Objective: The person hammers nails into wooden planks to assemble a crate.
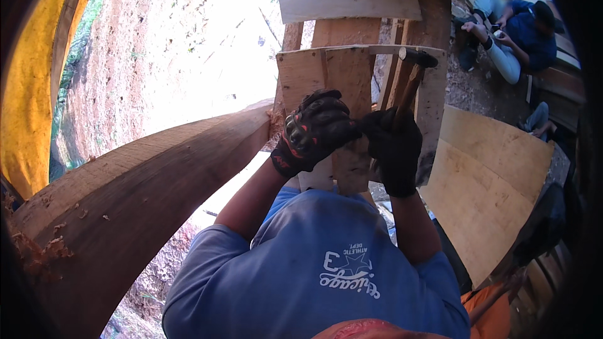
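Note:
My left hand (312,130), in a black glove with red marks, is closed on the lower part of an upright wooden board (326,75) in front of my chest. Right beside it and touching it, my right hand (394,149), in a plain black glove, grips the wooden handle of a hammer (411,78). The hammer's dark head points up and to the right, level with the board's top edge. Whatever lies between the two gloves is hidden.
A thick rough timber beam (125,194) runs from lower left up to the board. A plywood sheet (493,182) leans at right. More planks (348,3) are nailed across above. A person in blue (521,31) sits at upper right. Red soil slope (157,44) lies behind.

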### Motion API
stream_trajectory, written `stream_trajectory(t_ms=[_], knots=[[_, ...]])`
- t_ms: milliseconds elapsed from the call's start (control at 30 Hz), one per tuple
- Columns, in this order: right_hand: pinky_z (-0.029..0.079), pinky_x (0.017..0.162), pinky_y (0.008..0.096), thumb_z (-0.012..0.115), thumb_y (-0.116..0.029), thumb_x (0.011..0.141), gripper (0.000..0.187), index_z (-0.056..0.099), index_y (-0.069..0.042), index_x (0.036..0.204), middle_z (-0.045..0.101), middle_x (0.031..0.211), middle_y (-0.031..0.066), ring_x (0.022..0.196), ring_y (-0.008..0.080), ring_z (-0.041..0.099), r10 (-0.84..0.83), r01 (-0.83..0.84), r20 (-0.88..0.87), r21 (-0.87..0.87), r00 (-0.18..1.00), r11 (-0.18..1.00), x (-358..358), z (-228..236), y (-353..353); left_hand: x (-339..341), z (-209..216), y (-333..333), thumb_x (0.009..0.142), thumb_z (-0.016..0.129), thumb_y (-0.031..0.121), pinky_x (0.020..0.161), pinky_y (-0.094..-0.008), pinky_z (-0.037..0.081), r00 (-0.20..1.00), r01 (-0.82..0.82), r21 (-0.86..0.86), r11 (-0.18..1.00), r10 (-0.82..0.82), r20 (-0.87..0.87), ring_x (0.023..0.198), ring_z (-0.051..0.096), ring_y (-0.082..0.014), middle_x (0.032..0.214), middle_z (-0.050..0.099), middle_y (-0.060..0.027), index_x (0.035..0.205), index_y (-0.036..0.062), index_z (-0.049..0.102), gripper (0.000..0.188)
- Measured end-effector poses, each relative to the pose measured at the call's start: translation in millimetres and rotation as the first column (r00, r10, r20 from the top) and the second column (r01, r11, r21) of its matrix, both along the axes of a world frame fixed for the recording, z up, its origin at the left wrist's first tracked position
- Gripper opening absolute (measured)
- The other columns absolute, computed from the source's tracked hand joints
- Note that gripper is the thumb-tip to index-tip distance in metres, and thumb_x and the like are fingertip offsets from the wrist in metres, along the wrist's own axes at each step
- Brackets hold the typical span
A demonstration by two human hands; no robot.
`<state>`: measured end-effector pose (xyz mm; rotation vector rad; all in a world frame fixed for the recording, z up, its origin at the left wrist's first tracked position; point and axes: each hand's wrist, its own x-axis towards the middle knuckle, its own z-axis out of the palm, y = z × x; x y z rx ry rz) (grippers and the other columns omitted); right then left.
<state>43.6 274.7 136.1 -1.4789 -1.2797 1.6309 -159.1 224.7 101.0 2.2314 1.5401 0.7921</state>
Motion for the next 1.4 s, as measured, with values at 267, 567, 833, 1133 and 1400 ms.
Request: stream_trajectory(t_ms=[267, 567, 833, 1133, 1400], knots=[[0.058, 0.081, 0.0295, 0.084, -0.004, 0.093, 0.02, 0.069, -0.003, 0.107, 0.076, 0.098, 0.0045, 0.088, 0.0113, 0.071, 0.179, -0.188, 0.106, 0.088, 0.978, 0.978, -20, 11, 12, -13, -7, -6, 0.085, 0.083, 0.017, 0.107, -0.0458, 0.056, 0.984, -0.177, 0.156, 0.972, 0.173, 0.038, 0.108, 0.073, -0.0254, 0.101, 0.077, -0.0031, 0.116, 0.0284, 0.085, 0.034], [0.057, 0.07, 0.0352, 0.089, -0.009, 0.09, 0.027, 0.063, -0.007, 0.096, 0.075, 0.089, 0.003, 0.079, 0.011, 0.068, -0.097, -0.066, 0.252, 0.571, 0.963, 0.818, -53, -20, 67, -6, -29, -6, 0.084, 0.089, 0.052, 0.124, -0.06, 0.034, 0.768, -0.64, -0.006, 0.768, 0.64, 0.022, 0.146, 0.048, -0.0435, 0.149, 0.057, -0.0229, 0.152, 0.0036, 0.054, 0.091], [0.058, 0.073, 0.0407, 0.091, -0.022, 0.088, 0.028, 0.068, -0.011, 0.1, 0.073, 0.087, 0.0085, 0.077, 0.026, 0.072, -0.157, -0.249, 0.475, 0.682, 0.866, 0.687, -81, -56, 85, -10, -38, 5, 0.078, 0.091, 0.061, 0.125, -0.0635, 0.03, 0.659, -0.752, -0.011, 0.659, 0.751, -0.032, 0.153, 0.036, -0.0496, 0.161, 0.043, -0.0277, 0.161, -0.0025, 0.04, 0.117], [0.058, 0.068, 0.0427, 0.077, -0.023, 0.099, 0.013, 0.069, -0.013, 0.1, 0.069, 0.088, 0.0101, 0.077, 0.0315, 0.073, -0.157, -0.363, 0.519, 0.754, 0.84, 0.548, -80, -58, 90, -15, -46, 8, 0.076, 0.093, 0.06, 0.124, -0.0629, 0.032, 0.671, -0.739, 0.021, 0.673, 0.739, -0.058, 0.152, 0.038, -0.0499, 0.161, 0.043, -0.0282, 0.161, 0.0, 0.041, 0.116], [0.057, 0.068, 0.0438, 0.078, -0.023, 0.098, 0.016, 0.068, -0.011, 0.102, 0.069, 0.088, 0.0124, 0.076, 0.0345, 0.072, -0.149, -0.378, 0.544, 0.73, 0.826, 0.569, -79, -58, 90, -15, -49, 7, 0.077, 0.093, 0.058, 0.124, -0.0625, 0.033, 0.677, -0.735, 0.004, 0.678, 0.734, -0.05, 0.152, 0.037, -0.0494, 0.163, 0.042, -0.0285, 0.163, 0.001, 0.04, 0.116]])
